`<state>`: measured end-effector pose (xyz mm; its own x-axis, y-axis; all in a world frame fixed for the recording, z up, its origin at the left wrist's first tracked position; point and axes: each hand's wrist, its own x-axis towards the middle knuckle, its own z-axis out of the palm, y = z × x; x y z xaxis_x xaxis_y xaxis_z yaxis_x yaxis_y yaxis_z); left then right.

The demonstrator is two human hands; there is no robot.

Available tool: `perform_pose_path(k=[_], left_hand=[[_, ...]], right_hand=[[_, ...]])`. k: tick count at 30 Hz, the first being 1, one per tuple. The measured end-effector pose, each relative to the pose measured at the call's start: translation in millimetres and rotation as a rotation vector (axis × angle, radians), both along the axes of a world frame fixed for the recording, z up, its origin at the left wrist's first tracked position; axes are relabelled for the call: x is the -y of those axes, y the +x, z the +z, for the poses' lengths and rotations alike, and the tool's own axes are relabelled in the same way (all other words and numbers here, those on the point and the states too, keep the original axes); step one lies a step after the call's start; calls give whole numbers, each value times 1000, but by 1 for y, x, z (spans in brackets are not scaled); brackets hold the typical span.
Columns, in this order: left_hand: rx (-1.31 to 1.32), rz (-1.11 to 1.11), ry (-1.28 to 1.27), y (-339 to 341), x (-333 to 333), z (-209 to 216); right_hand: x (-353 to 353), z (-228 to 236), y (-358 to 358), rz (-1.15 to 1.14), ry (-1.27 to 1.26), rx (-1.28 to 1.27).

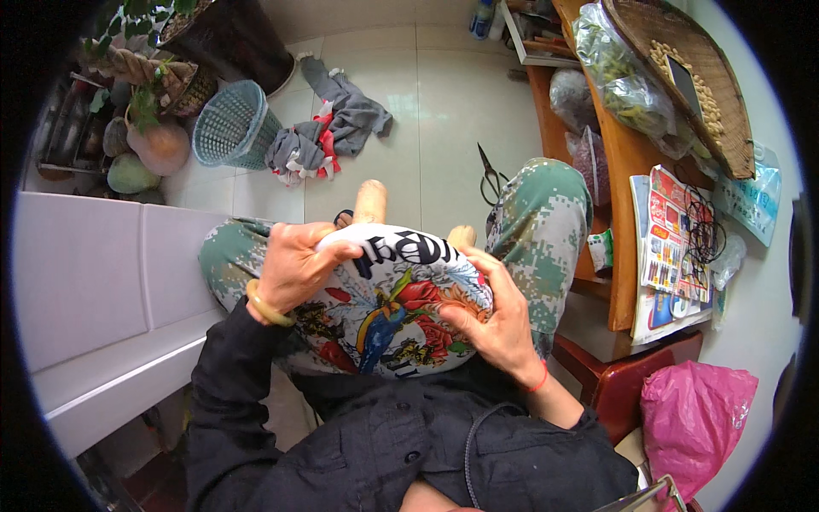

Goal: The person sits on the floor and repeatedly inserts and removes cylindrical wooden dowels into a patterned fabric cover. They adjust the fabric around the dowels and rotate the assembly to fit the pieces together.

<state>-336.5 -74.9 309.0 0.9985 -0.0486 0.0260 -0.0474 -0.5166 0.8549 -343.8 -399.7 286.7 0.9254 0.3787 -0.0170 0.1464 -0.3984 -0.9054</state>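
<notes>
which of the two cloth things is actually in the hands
The white printed cloth with the colourful bird design, held on the lap by both hands. The grey and red cloth pile lies untouched on the floor.

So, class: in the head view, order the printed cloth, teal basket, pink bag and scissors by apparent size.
1. Printed cloth, nearest the camera, held by both hands
2. Pink bag
3. Teal basket, farther off, so unsure against the bag
4. Scissors

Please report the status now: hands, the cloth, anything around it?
Both hands gripping: left hand, right hand. Printed cloth bunched on lap. Scissors on floor ahead, apart.
</notes>
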Motion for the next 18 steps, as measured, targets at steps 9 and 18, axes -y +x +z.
perform_pose_path(k=[9,18], left_hand=[[634,-135,189,-2,-27,30],[771,27,445,-37,-31,13]], right_hand=[[-6,-24,15,60,415,-334],[-11,-23,27,206,66,591]])
